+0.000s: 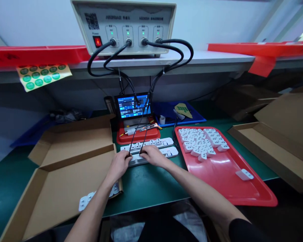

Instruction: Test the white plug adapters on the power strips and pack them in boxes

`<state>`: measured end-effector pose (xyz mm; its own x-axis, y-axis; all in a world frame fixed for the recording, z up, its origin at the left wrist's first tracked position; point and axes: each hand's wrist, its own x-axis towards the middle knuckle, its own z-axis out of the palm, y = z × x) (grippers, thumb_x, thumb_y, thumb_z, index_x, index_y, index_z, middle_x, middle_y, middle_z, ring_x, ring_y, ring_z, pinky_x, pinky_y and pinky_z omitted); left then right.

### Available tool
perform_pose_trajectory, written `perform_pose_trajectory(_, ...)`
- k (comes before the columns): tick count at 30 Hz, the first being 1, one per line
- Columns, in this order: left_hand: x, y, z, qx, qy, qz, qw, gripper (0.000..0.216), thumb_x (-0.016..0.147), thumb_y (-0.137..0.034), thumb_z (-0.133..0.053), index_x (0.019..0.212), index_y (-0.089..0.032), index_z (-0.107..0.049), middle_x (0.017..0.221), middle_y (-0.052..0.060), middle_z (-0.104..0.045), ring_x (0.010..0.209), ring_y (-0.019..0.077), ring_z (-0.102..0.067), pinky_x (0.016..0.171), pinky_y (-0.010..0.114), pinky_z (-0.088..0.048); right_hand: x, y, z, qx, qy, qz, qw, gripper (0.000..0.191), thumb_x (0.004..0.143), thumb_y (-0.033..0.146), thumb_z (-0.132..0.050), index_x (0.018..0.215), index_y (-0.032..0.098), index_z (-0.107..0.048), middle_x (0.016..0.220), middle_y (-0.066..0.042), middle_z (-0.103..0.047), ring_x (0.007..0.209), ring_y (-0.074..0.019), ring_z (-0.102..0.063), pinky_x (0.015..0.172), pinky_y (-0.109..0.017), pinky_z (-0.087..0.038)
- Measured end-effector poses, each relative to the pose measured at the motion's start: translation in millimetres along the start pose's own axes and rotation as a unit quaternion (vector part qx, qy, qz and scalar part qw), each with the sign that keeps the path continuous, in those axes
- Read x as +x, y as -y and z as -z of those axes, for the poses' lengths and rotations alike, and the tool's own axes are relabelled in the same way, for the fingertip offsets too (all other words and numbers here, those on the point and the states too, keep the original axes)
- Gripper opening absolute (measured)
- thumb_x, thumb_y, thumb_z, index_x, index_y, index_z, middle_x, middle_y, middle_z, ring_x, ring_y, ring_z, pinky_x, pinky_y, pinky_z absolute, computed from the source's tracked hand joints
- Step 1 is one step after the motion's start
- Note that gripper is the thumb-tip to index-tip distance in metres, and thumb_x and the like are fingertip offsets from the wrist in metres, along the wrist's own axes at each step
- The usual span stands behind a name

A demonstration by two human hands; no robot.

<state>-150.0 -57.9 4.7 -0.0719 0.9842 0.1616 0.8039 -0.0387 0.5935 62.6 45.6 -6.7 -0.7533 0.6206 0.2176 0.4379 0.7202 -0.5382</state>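
Two white power strips (164, 143) lie side by side on the green bench in front of a small lit screen (133, 106). My left hand (120, 164) and my right hand (153, 155) both rest on the nearer strip, fingers curled around the ends of black cables (135, 141) that run down from a beige tester box (123, 25) on the shelf. What exactly sits inside each grip is hidden by the fingers. A few small white adapters (86, 201) lie by my left forearm.
An open cardboard box (65, 168) is on the left. On the right, a red tray (224, 174) holds several white adapters (199, 141). Another cardboard box (275, 134) stands far right. A smaller red tray (138, 134) with tools sits under the screen. A green sticker sheet (41, 74) hangs from the shelf.
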Motion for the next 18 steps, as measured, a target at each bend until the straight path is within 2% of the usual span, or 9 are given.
perform_pose_trajectory(5, 1, 4, -3, 0.022, -0.001, -0.015, 1.0, 0.015, 0.094, -0.027, -0.056, 0.085, -0.021, -0.067, 0.092, 0.005, -0.07, 0.088, 0.023, -0.064, 0.08, 0.033, -0.045, -2, 8, -10, -0.08, -0.013, 0.007, 0.997, 0.007, 0.096, 0.023, -0.069, 0.096, 0.017, -0.071, 0.1, -0.009, -0.074, 0.097, -0.0235, -0.066, 0.086, -0.031, -0.045)
perform_pose_trajectory(8, 0, 5, 0, 0.041, 0.009, -0.008, 0.999, 0.014, 0.096, -0.031, -0.057, 0.087, -0.022, -0.065, 0.093, 0.004, -0.069, 0.089, 0.0234, -0.064, 0.079, 0.034, -0.046, -4, 6, -5, -0.088, -0.009, 0.017, 0.996, 0.009, 0.098, 0.026, -0.069, 0.097, 0.017, -0.071, 0.1, -0.01, -0.074, 0.098, -0.0247, -0.066, 0.087, -0.032, -0.046)
perform_pose_trajectory(10, -3, 0, 4, 0.054, -0.013, 0.007, 0.998, 0.015, 0.096, -0.038, -0.061, 0.096, -0.023, -0.063, 0.095, 0.004, -0.069, 0.088, 0.024, -0.065, 0.077, 0.034, -0.047, -10, -2, 9, -0.073, -0.02, 0.026, 0.997, 0.013, 0.098, 0.029, -0.07, 0.105, 0.019, -0.072, 0.104, -0.009, -0.075, 0.102, -0.025, -0.066, 0.09, -0.033, -0.047)
perform_pose_trajectory(12, -9, -10, 6, 0.081, -0.071, 0.014, 0.994, 0.023, 0.097, -0.045, -0.062, 0.104, -0.023, -0.06, 0.099, 0.005, -0.068, 0.091, 0.0256, -0.065, 0.077, 0.035, -0.048, -21, -16, 29, -0.062, -0.04, 0.022, 0.997, 0.026, 0.096, 0.031, -0.074, 0.119, 0.02, -0.07, 0.112, -0.01, -0.075, 0.108, -0.0257, -0.066, 0.095, -0.035, -0.046)
perform_pose_trajectory(14, -12, -27, 1, 0.113, -0.112, -0.016, 0.987, 0.025, 0.101, -0.046, -0.057, 0.112, -0.023, -0.059, 0.107, 0.008, -0.068, 0.099, 0.0277, -0.065, 0.084, 0.037, -0.05, -36, -35, 51, -0.072, -0.041, 0.01, 0.997, 0.039, 0.091, 0.03, -0.08, 0.127, 0.021, -0.068, 0.119, -0.011, -0.073, 0.115, -0.0274, -0.064, 0.1, -0.037, -0.045)
perform_pose_trajectory(16, -10, -49, -13, 0.142, -0.086, -0.074, 0.983, 0.023, 0.104, -0.039, -0.052, 0.119, -0.023, -0.059, 0.114, 0.011, -0.068, 0.107, 0.0292, -0.065, 0.093, 0.039, -0.049, -49, -53, 64, -0.1, -0.015, -0.005, 0.995, 0.042, 0.085, 0.026, -0.084, 0.124, 0.022, -0.07, 0.119, -0.011, -0.074, 0.116, -0.0291, -0.064, 0.102, -0.039, -0.045)
perform_pose_trajectory(18, -1, -72, -35, 0.168, -0.013, -0.122, 0.978, 0.026, 0.104, -0.029, -0.049, 0.127, -0.023, -0.059, 0.118, 0.013, -0.068, 0.112, 0.0296, -0.064, 0.097, 0.039, -0.049, -57, -66, 68, -0.127, 0.018, -0.027, 0.991, 0.037, 0.082, 0.021, -0.085, 0.117, 0.021, -0.073, 0.114, -0.011, -0.075, 0.112, -0.0288, -0.067, 0.099, -0.037, -0.046)
